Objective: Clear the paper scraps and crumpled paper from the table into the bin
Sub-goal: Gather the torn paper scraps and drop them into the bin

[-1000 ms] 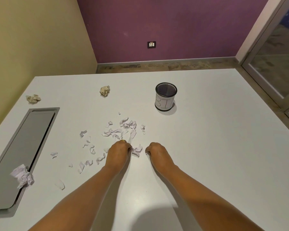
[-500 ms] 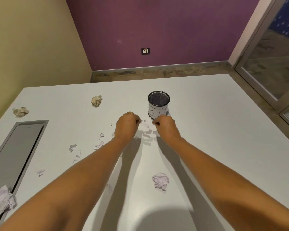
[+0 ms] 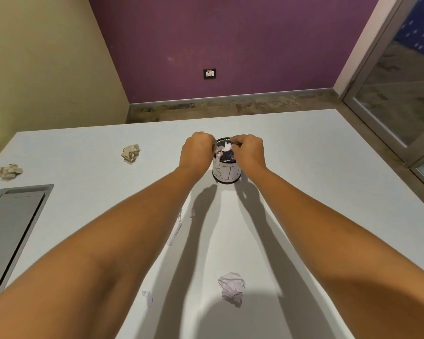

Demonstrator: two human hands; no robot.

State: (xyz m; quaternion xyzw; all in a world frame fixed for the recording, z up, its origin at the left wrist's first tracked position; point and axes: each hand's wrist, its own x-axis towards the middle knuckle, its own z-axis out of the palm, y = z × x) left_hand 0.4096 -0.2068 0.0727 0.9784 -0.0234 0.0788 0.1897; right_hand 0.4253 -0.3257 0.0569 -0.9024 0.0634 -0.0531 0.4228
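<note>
White paper scraps [image 3: 221, 150] sit pinched between two bare hands right over the mouth of the bin [image 3: 227, 167], a small black mesh cup with a white label around its side. The left hand [image 3: 196, 152] has its grip curled closed at the bin's left rim, with a scrap showing at its fingertips. The right hand [image 3: 249, 152] mirrors it at the right rim, fingers bent inward; whether it still pinches paper of its own cannot be told. Some scraps appear to be already inside or dropping in.

Judging by this, the step in hand is the release of a gathered bunch of scraps into the bin. What comes next would call for opening both grips so the pieces fall clear inside, then reaching back for what is left.

Plenty is left on the white counter [image 3: 328, 192]. A white crumpled ball [image 3: 231, 287] lies near the person, between the forearms. Thin torn strips [image 3: 175, 231] lie beside the left forearm, and a small scrap [image 3: 148, 297] nearer still. Two tan crumpled balls wait farther off: one [image 3: 131, 152] to the left of the bin, another [image 3: 9, 171] near the counter's far left edge, just beyond a grey recessed panel [image 3: 10, 231].
</note>
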